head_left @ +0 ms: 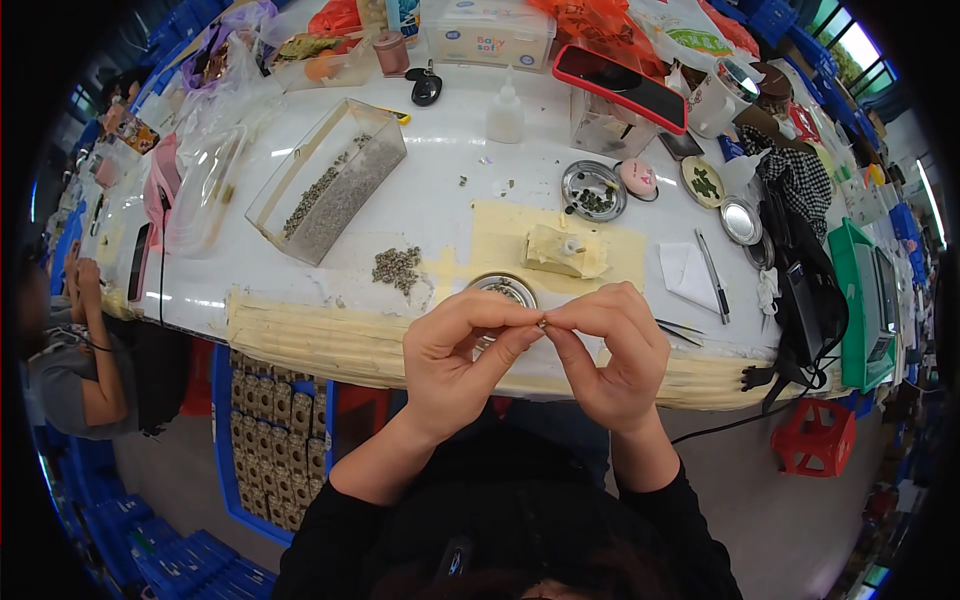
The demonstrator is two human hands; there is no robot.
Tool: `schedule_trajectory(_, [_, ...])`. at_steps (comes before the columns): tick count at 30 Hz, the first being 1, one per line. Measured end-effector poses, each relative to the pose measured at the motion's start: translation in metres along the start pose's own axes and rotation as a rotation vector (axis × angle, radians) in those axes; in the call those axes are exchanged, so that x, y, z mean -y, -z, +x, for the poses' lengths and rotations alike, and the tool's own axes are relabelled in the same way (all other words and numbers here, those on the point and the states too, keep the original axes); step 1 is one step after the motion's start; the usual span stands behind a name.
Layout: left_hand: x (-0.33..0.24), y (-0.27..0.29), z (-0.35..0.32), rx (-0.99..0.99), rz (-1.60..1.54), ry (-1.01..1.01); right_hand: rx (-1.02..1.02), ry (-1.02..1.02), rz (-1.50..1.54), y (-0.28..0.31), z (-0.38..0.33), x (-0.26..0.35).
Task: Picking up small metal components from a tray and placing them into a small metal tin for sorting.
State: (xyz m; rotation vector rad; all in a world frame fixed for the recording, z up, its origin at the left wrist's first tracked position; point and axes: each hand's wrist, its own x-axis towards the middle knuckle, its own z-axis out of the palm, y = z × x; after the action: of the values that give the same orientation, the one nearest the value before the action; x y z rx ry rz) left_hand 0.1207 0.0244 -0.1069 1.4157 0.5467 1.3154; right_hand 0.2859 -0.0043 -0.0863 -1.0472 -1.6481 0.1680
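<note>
My left hand (pixel 448 355) and my right hand (pixel 618 350) meet above the table's front edge, thumb and forefinger of each pinched together. Between their fingertips is a tiny shiny metal piece (pixel 542 324), too small to name more exactly. Partly hidden behind my left hand sits a round metal dish (pixel 520 284) with small bits in it. Left of it lies a loose pile of small metal parts (pixel 397 268). Just beyond my hands, a tape-wrapped block (pixel 550 252) rests on yellowish tape. Tweezers (pixel 682 328) lie right of my right hand.
A clear box (pixel 385 150) of small parts stands at left. Farther back are a dropper bottle (pixel 505 112), a dish of dark pieces (pixel 612 208) and a red-cased phone (pixel 620 88). A pen (pixel 712 270) lies right. Another person's arm (pixel 98 370) shows at far left.
</note>
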Motion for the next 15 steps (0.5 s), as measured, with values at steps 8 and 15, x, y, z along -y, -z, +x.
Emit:
schedule_trajectory(8, [-0.0024, 0.0029, 0.0010, 0.025, 0.069, -0.079, 0.066, -0.040, 0.069, 0.0034, 0.0004, 0.0004])
schedule_trajectory(15, [-0.0011, 0.0046, 0.0012, 0.060, 0.022, -0.083, 0.070, 0.042, 0.048, 0.0045, 0.0022, -0.0003])
